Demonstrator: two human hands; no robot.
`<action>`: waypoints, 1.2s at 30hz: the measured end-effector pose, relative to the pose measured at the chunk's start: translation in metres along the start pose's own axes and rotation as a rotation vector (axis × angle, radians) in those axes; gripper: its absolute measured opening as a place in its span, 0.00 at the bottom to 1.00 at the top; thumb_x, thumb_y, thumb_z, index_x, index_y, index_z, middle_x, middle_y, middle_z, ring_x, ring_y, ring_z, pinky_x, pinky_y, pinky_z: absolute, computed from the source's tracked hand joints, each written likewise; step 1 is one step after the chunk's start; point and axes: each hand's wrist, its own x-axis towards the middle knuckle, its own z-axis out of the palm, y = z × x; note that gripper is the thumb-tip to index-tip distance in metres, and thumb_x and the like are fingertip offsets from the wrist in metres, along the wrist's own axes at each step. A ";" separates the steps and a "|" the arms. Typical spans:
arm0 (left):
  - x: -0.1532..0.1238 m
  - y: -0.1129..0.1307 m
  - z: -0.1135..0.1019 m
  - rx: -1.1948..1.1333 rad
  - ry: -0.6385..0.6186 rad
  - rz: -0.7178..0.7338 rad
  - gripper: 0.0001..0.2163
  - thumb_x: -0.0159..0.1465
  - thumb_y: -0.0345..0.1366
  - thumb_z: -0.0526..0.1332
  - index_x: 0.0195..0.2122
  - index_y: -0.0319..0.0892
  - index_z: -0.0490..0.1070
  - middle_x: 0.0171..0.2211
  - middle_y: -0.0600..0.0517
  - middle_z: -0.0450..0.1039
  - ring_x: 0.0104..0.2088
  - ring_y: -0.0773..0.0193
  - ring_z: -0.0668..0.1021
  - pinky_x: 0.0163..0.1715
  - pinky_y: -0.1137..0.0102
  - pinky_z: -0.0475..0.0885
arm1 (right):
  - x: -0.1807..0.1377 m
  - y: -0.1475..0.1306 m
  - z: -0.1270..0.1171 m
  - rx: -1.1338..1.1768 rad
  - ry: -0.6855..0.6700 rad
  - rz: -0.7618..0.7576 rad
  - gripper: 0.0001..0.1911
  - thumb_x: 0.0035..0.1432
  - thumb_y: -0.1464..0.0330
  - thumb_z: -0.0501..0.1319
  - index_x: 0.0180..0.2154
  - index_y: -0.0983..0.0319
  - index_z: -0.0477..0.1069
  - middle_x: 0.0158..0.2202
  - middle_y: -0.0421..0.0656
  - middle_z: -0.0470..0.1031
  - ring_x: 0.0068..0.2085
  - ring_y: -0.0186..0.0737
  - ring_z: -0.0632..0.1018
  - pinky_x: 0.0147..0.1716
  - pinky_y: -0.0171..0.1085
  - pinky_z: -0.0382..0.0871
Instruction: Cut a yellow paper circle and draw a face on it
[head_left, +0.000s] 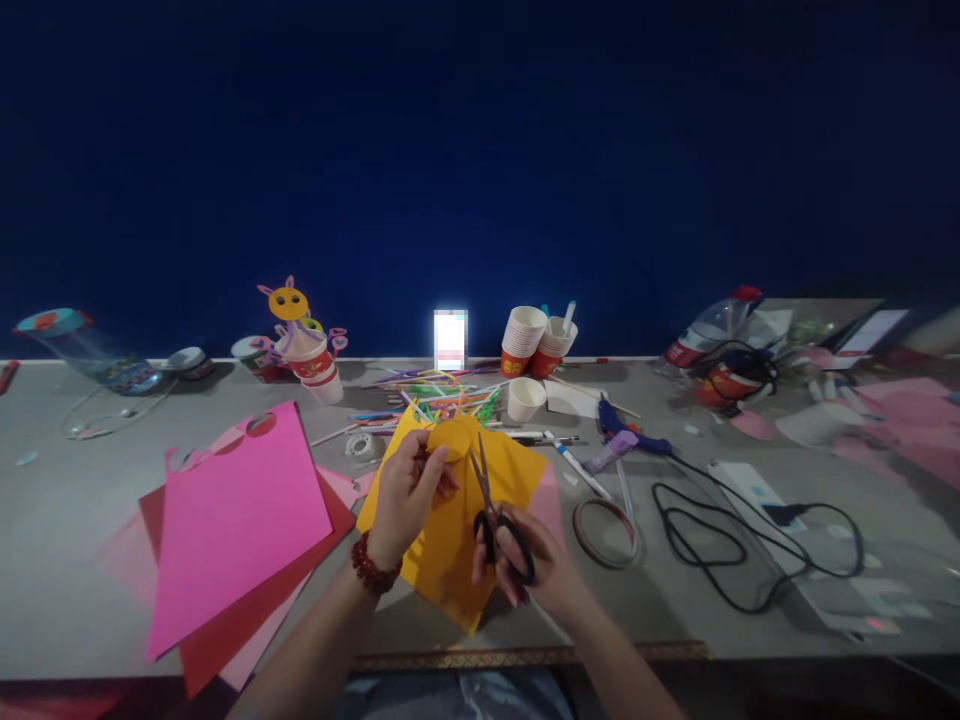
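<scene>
My left hand [409, 492], with a red bead bracelet at the wrist, is closed on a small yellow paper circle [448, 438] held up above the table. My right hand [525, 562] grips black-handled scissors [486, 492] with its fingers through the loops; the blades point up toward the circle and touch its right edge. Beneath both hands lies a large orange-yellow paper sheet [457, 540] on the grey table [67, 540].
Pink and red paper sheets [232, 520] lie to the left. Coloured straws [435, 395], paper cups [525, 340], a cup craft figure [304, 345], a blue glue gun [626, 430] with black cord [720, 540], a tape ring [604, 530] and bottles [712, 335] crowd the back and right.
</scene>
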 end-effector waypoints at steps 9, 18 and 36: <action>0.004 0.004 0.005 -0.199 -0.088 -0.154 0.13 0.68 0.49 0.56 0.37 0.44 0.62 0.16 0.62 0.67 0.13 0.68 0.71 0.15 0.76 0.63 | -0.002 -0.007 -0.011 -0.010 -0.058 0.006 0.27 0.57 0.43 0.62 0.36 0.61 0.62 0.22 0.36 0.73 0.11 0.24 0.63 0.10 0.25 0.52; 0.003 0.008 0.007 -0.218 -0.090 -0.156 0.13 0.68 0.49 0.57 0.35 0.45 0.61 0.19 0.59 0.72 0.18 0.65 0.76 0.21 0.72 0.71 | -0.008 -0.022 -0.010 -0.133 -0.027 0.049 0.28 0.55 0.41 0.61 0.36 0.60 0.61 0.20 0.33 0.71 0.14 0.26 0.67 0.12 0.26 0.56; -0.007 0.007 0.008 -0.243 -0.156 -0.197 0.13 0.67 0.48 0.59 0.36 0.44 0.62 0.18 0.58 0.73 0.19 0.63 0.79 0.22 0.73 0.71 | -0.005 -0.005 0.000 -0.065 0.077 -0.016 0.29 0.51 0.41 0.64 0.34 0.58 0.60 0.20 0.33 0.68 0.15 0.27 0.67 0.14 0.27 0.59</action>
